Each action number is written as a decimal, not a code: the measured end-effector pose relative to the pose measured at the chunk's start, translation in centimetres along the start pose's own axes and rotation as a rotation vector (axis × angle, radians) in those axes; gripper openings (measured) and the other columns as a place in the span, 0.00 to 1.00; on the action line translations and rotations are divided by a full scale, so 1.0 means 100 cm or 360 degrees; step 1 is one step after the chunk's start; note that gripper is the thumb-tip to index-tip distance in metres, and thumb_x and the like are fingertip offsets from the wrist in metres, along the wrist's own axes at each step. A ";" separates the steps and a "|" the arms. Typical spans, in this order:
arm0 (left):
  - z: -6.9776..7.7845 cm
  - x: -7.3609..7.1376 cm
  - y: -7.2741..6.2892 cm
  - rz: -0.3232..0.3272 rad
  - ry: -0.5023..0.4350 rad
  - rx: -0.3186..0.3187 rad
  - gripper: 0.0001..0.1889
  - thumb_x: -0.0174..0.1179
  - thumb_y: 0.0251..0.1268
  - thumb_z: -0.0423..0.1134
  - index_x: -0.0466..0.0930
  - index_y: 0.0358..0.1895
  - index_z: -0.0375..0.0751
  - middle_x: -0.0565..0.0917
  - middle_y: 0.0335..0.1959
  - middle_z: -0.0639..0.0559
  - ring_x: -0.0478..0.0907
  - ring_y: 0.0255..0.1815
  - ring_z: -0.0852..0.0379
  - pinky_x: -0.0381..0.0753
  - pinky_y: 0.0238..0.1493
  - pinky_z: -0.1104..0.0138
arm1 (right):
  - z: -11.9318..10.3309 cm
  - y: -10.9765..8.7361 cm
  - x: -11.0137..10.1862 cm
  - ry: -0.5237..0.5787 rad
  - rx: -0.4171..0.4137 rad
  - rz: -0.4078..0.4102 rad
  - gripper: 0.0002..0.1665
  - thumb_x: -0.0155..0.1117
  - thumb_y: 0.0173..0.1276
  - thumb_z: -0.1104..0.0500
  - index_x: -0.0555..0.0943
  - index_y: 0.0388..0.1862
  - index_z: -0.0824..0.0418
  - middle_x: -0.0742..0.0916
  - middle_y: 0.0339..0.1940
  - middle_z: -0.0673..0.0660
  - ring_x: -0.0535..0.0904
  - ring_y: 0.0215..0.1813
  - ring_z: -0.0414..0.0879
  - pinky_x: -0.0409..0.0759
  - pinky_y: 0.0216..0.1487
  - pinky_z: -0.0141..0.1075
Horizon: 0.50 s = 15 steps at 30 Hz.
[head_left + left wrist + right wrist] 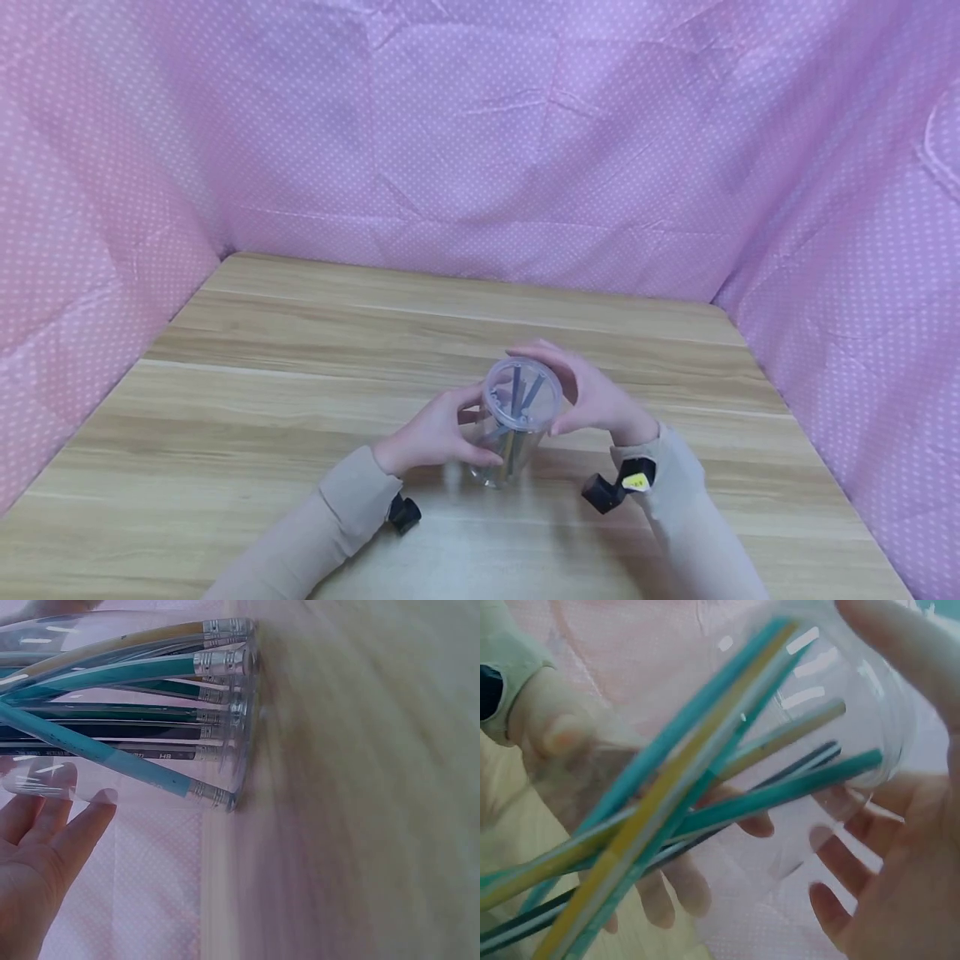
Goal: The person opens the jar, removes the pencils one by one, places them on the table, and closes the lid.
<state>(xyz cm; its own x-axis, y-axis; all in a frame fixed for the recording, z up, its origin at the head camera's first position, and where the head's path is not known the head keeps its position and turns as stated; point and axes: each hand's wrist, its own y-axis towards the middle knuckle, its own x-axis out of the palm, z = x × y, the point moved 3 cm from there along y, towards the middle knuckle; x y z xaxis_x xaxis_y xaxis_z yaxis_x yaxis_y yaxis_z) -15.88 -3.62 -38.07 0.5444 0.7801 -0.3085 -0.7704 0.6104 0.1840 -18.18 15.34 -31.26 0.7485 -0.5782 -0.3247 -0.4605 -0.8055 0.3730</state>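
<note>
A clear plastic cup with a wide round rim stands between the two hands, low over the wooden table. Several pencils in teal, light blue, yellow and dark shades lean inside it. Their metal ferrules gather at the base, while flat unsharpened ends point towards the rim. My left hand grips the cup's side, thumb in front and fingers round the back. My right hand curves around the rim from the right, its fingers on the far side and thumb on the near side.
A wood-grain table spreads around the cup. Pink dotted cloth hangs behind it and along both sides. Black wrist cameras stick out below the beige sleeves.
</note>
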 end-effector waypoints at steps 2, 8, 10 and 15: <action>-0.001 0.001 0.001 -0.0008 -0.0007 0.0011 0.44 0.75 0.42 0.34 0.65 0.68 0.45 0.73 0.65 0.50 0.70 0.65 0.50 0.72 0.65 0.56 | -0.003 -0.007 0.002 -0.0108 -0.0013 0.0114 0.54 0.72 0.54 0.43 0.60 0.68 0.73 0.74 0.63 0.48 0.69 0.64 0.42 0.64 0.69 0.33; -0.001 0.000 0.000 -0.0002 -0.0011 0.0037 0.45 0.75 0.42 0.34 0.63 0.69 0.43 0.71 0.66 0.48 0.69 0.66 0.47 0.72 0.65 0.54 | -0.013 -0.019 0.015 -0.0344 0.0062 0.0504 0.52 0.75 0.50 0.45 0.65 0.62 0.78 0.77 0.58 0.51 0.69 0.61 0.40 0.64 0.66 0.28; -0.001 0.000 0.000 -0.0003 -0.0026 0.0038 0.44 0.75 0.42 0.33 0.64 0.68 0.44 0.72 0.66 0.49 0.68 0.67 0.49 0.72 0.66 0.55 | -0.016 -0.020 0.021 -0.0413 0.0143 0.0634 0.49 0.79 0.46 0.51 0.67 0.61 0.75 0.77 0.57 0.55 0.69 0.59 0.40 0.64 0.65 0.27; 0.000 0.001 -0.003 -0.0010 -0.0030 0.0045 0.42 0.74 0.43 0.33 0.66 0.67 0.44 0.73 0.65 0.51 0.69 0.66 0.50 0.72 0.66 0.56 | -0.018 -0.019 0.035 -0.0632 0.0335 0.0891 0.48 0.81 0.34 0.66 0.72 0.60 0.67 0.78 0.56 0.60 0.70 0.56 0.41 0.65 0.65 0.40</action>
<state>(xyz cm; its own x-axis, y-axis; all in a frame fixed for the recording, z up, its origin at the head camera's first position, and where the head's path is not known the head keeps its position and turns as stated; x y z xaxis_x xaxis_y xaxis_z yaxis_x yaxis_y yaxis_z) -15.62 -3.69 -38.13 0.5556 0.7784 -0.2923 -0.7574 0.6188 0.2083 -13.82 15.04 -31.51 0.1611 -0.8831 -0.4406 -0.8368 -0.3589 0.4135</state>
